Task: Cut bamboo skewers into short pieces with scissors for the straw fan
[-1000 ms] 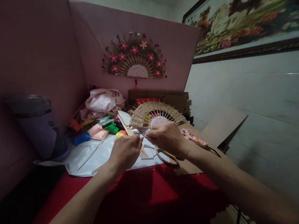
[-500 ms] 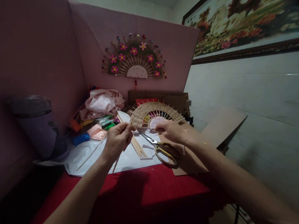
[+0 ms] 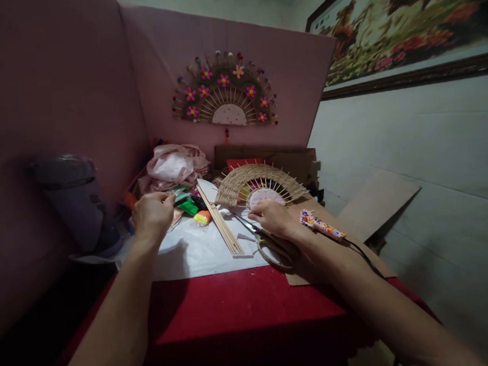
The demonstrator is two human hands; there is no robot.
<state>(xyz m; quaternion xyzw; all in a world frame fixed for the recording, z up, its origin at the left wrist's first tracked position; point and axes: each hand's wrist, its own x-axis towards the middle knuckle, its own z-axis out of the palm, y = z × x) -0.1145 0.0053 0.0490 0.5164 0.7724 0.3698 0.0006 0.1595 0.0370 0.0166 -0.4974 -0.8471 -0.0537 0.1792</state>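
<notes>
A woven fan [image 3: 238,182] with thin sticks and a pale spotted half-round centre lies on the table. At its lower edge, beside that centre, is my right hand [image 3: 271,214], fingers bent together; what they may hold is too small to make out. My left hand [image 3: 154,214] is raised over the left of the white sheet [image 3: 191,262], near the coloured packets, with fingers closed on something hidden. Scissors [image 3: 269,253] with gold handles lie partly under my right wrist. A bundle of wooden sticks [image 3: 222,223] rests between my hands.
A patterned glue gun [image 3: 322,225] with a black cord lies right of my right hand on cardboard [image 3: 304,276]. Pink cloth [image 3: 176,164] is piled behind the packets [image 3: 187,205]. A lidded purple container [image 3: 78,203] stands left. A flowered fan [image 3: 223,81] hangs on the pink panel.
My left hand has moved left, away from the fan's left end toward the packets. My right hand stays by the fan's centre. The view has shifted slightly, and the glue gun now shows.
</notes>
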